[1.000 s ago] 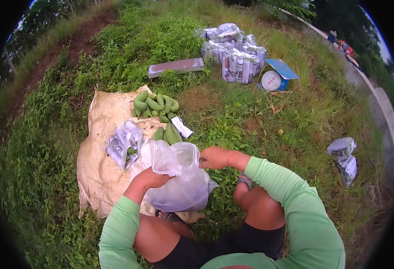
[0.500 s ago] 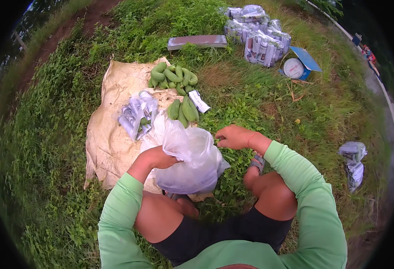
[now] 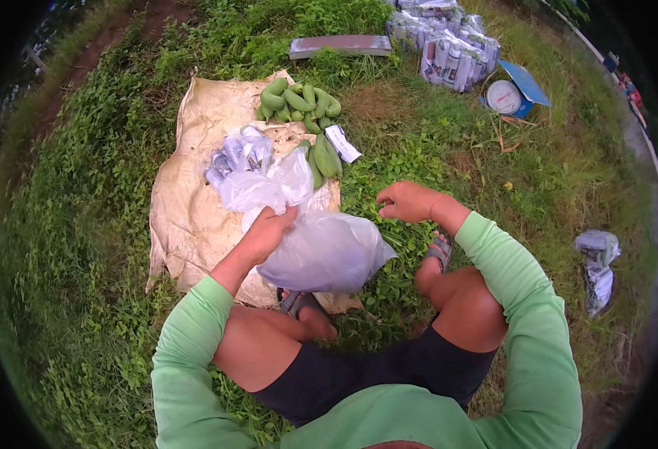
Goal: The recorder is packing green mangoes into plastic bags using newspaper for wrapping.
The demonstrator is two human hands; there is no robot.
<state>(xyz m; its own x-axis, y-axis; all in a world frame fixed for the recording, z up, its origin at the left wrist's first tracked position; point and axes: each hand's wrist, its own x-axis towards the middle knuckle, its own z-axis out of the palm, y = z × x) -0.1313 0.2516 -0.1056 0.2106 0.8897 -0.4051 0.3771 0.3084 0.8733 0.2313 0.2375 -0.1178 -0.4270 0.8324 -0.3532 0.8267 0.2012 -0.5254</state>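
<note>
My left hand [image 3: 269, 230] is closed round the gathered neck of a translucent white plastic bag [image 3: 329, 254]. The bag's full, rounded lower part hangs to the right of this hand, between my knees; its contents are blurred by the film. Its loose top [image 3: 258, 188] flops forward over the cloth. Right of the bag, my right hand [image 3: 410, 202] is held above the grass with loosely bent fingers slightly apart and nothing visible in them. Just beyond the bag lie long green cucumber-like vegetables [image 3: 326, 156], with a larger heap [image 3: 299, 103] behind them.
A beige sack cloth [image 3: 187, 187] is spread on the grass under paper-wrapped bundles in plastic [image 3: 241, 150] and a folded paper [image 3: 342, 144]. Farther off are a board [image 3: 340, 46], stacked wrapped bundles [image 3: 456, 60] and a blue dial scale [image 3: 504, 97]. Another wrapped bundle [image 3: 597, 262] lies at right.
My left hand has moved forward and slightly up, still gripping the bag. The bag's top has tipped away over the cloth and its neck is narrower. My right hand stays apart from it.
</note>
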